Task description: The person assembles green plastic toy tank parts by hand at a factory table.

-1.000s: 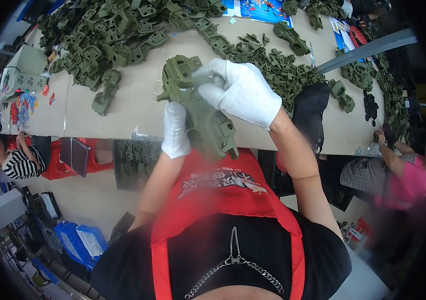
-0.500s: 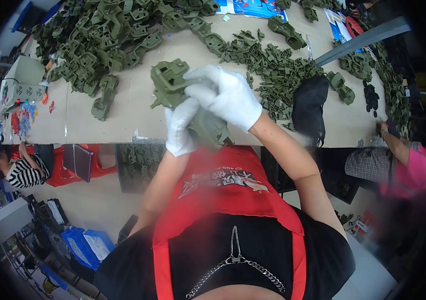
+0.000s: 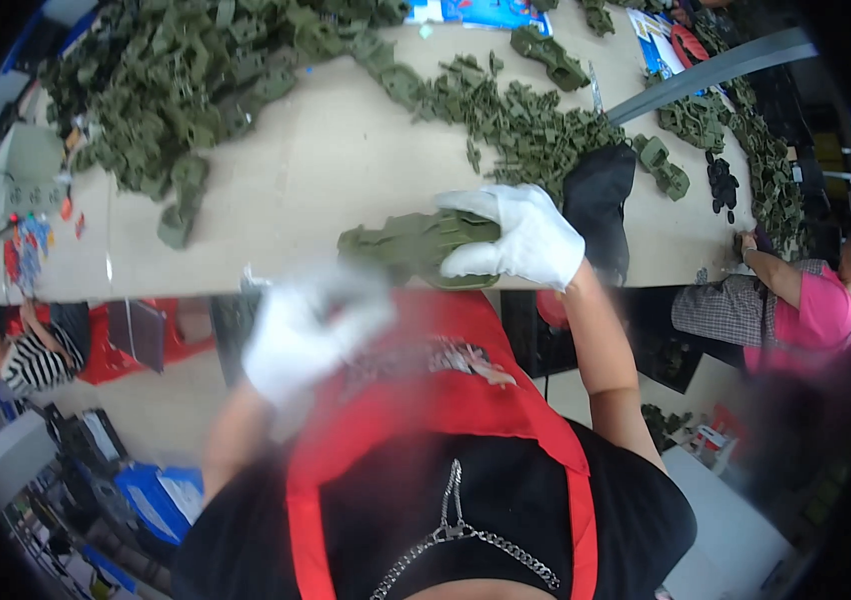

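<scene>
The right hand (image 3: 521, 240) has its grip closed on the right end of a long green part (image 3: 396, 243), fingers on the far side, thumb on the near side. The part points left from that grip, lying side to side by the near edge of the bench (image 3: 276, 200). The left hand (image 3: 296, 335) is a blur near the left end; I cannot tell if its grip is apart or together.

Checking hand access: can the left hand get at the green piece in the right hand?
Probably yes: the left hand, blurred, is close, and the green piece juts out leftward, uncovered, from the right hand.
</scene>
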Available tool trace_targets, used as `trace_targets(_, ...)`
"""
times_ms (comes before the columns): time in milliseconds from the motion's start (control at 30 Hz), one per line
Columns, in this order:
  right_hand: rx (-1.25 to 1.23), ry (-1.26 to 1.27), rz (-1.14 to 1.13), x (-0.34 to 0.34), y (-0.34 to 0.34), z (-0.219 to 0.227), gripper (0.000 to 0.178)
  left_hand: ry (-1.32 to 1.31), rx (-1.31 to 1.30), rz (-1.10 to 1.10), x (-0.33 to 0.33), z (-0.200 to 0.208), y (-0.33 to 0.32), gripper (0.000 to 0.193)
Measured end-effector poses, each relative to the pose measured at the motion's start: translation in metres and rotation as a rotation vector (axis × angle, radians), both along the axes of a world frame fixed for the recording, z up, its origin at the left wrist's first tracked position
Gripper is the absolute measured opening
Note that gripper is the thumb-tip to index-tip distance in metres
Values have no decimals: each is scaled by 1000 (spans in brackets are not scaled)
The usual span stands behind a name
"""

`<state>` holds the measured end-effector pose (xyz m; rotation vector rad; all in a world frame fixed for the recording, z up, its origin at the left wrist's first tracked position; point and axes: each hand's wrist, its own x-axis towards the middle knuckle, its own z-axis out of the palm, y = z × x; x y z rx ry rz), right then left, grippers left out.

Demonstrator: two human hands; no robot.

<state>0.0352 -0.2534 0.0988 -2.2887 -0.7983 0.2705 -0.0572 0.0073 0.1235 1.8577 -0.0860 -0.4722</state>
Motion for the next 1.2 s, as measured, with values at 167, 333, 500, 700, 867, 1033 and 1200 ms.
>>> trace_targets(167, 30, 262, 185, -6, 21, 32, 59, 355, -111, -224, 37, -21, -27, 76)
trace_targets(333, 658, 848, -115, -29, 2, -11, 53, 182, -78, -148, 23, -29, -34, 67)
trace_targets(500, 548, 596, -89, -35, 9, -4, 47, 252, -41, -161, 27, -16, -33, 67)
trace_targets(700, 488, 741, -387, -36, 40, -7, 41, 474, -362, 135, 23, -46, -40, 36)
trace_targets(867, 655, 831, -465, -23, 26, -42, 40, 352, -30, -98, 53, -64, -25, 51)
trace_targets(1033, 800, 853, -580, -44, -11, -60, 39, 341, -131, 68, 15, -59, -7, 93)
trace_targets(1200, 398, 1023, -339, -25, -22, -28, 55, 316, -82, 1, 23, -50, -9, 85)
